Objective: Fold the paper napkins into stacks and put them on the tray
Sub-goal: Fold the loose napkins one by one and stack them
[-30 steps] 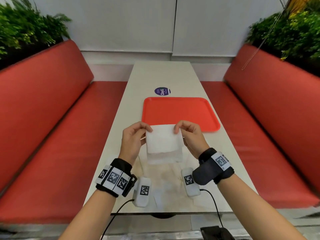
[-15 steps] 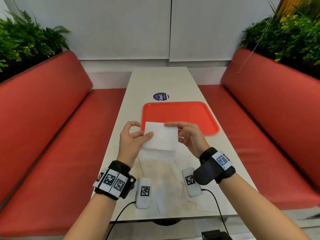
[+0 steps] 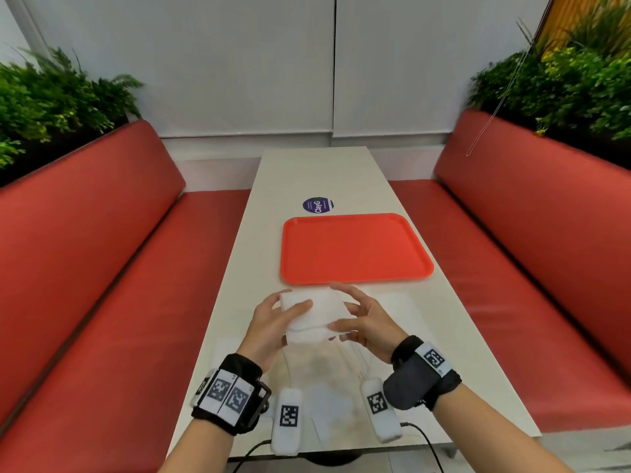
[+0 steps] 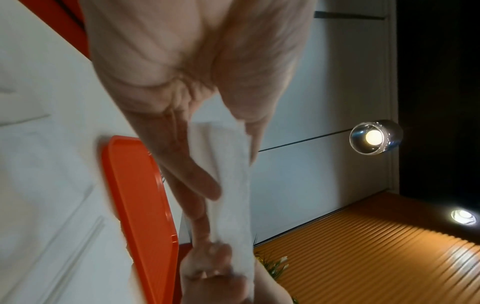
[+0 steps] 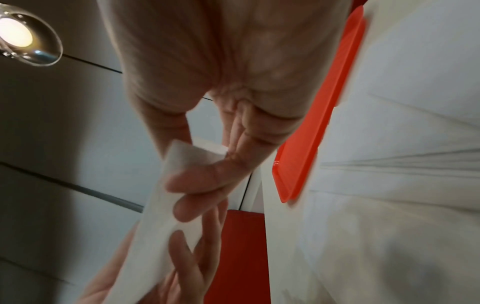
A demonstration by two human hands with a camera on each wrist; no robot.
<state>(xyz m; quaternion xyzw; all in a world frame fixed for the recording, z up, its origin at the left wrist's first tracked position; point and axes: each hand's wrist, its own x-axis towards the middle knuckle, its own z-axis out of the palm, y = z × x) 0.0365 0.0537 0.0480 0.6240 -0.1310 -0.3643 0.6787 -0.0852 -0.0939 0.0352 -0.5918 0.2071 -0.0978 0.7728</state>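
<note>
Grip, left: left hand (image 3: 273, 322) clamped on the napkin (image 3: 314, 314); thumb lies across the top face, fingers underneath, seen edge-on in the left wrist view (image 4: 228, 185).
Grip, right: right hand (image 3: 367, 320) also holds the napkin, thumb on its near right edge, fingers (image 5: 207, 179) curled round the far side and pressed to the paper (image 5: 166, 216).
Napkin: white, folded, a crease running across its near half. Held between both hands, lifted off the surface (image 3: 307, 179), at 6 o'clock from the tray.
Tray: orange tray (image 3: 355, 249), flat on the surface, just past the hands at 12 o'clock. Nothing lies on it. Its rim shows in both wrist views (image 4: 135, 185) (image 5: 319, 115).
Surface, near end: pale sheets lie flat under and beside the hands, at 3 o'clock and 6 o'clock from the napkin; blurred, count unclear.
Sticker: round dark sticker (image 3: 318, 204) at 12 o'clock from the tray, near its far left corner.
Surroundings: red benches (image 3: 102, 268) at 9 and 3 o'clock of the surface; green plants (image 3: 51, 97) behind both backrests.
Wrists: black bands with printed square markers on both; cables trail off the near edge.
</note>
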